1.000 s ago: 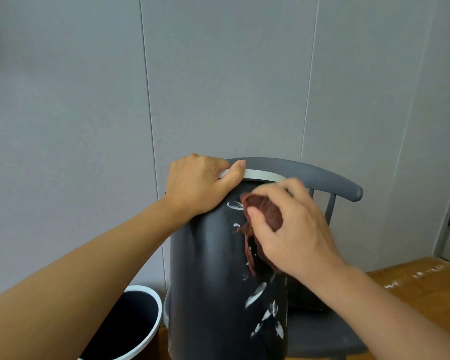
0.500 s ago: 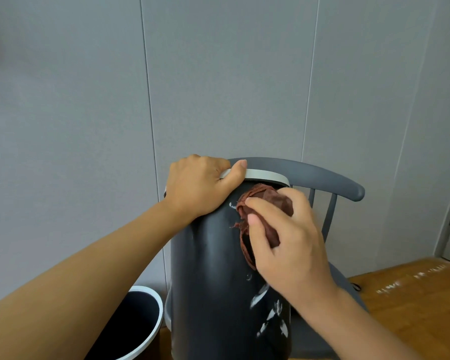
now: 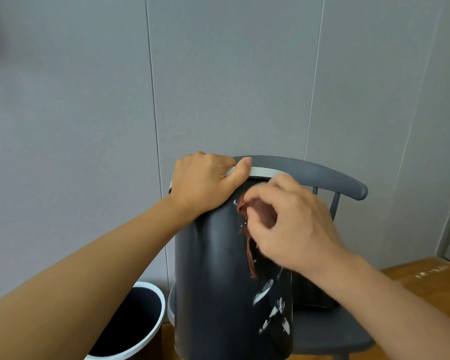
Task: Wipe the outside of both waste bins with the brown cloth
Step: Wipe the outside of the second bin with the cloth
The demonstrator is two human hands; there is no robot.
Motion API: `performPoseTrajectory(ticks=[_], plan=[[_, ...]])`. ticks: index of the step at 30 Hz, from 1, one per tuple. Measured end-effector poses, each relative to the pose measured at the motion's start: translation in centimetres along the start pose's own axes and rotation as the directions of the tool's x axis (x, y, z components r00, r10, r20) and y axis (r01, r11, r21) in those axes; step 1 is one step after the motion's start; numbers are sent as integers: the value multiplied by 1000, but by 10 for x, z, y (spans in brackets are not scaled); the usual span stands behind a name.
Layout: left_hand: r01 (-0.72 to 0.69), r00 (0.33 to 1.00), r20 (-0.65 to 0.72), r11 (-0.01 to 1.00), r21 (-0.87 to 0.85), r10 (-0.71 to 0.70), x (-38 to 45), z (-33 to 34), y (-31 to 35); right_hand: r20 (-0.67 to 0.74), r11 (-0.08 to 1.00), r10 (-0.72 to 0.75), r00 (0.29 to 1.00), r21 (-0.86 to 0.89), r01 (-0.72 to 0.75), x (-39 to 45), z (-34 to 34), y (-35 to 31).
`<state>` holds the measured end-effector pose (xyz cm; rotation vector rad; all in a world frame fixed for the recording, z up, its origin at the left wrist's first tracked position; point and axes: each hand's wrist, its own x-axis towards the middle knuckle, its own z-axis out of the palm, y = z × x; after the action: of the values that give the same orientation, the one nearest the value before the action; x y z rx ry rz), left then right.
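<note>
On the seat of the grey wooden chair, head view: tall dark grey plastic waste bin with a pale rim band stands upright, near side facing the camera. Left hand grips the rim, thumb hooked over the band and fingers curled over the top edge. Right hand holds the bunched brown cloth, fingers curled round it, pressing it to the upper wall just below the rim; one strand of cloth hangs down the wall. White smears show lower on the same face, so this bin looks only partly wiped. Second bin, dark with a white rim, sits on the wooden floor at lower left, beside the chair, open end up, apart from both hands. Small dark box-like object behind the first bin on the seat; can't tell what it is.

Handling, my read: bin is a light, stiff, smooth shell, likely to slide or tip on the seat under sideways wiping force, so the rim is the right place to brace it. Cloth is soft and limp, needs bunching in the palm for pressure. Lower smears probably need a firmer pass.
</note>
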<state>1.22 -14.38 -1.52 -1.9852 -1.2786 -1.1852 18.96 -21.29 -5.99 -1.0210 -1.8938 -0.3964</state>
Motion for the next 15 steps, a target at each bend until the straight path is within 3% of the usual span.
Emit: performPoseTrajectory(ticks=[3, 8, 12, 15], plan=[[1, 1000, 7, 1000, -3, -1, -1, -1, 0, -72, 1000, 30, 997, 10, -29, 5, 4, 5], [16, 1000, 8, 1000, -12, -16, -3, -3, -5, 121, 991, -135, 983, 16, 134, -25, -1, 0], [-7, 1000, 2, 1000, -1, 7, -2, -3, 1, -55, 1000, -12, 998, 10, 12, 2, 2, 12], [17, 1000, 11, 1000, -4, -17, -3, -4, -1, -26, 998, -59, 998, 24, 60, -16, 4, 8]])
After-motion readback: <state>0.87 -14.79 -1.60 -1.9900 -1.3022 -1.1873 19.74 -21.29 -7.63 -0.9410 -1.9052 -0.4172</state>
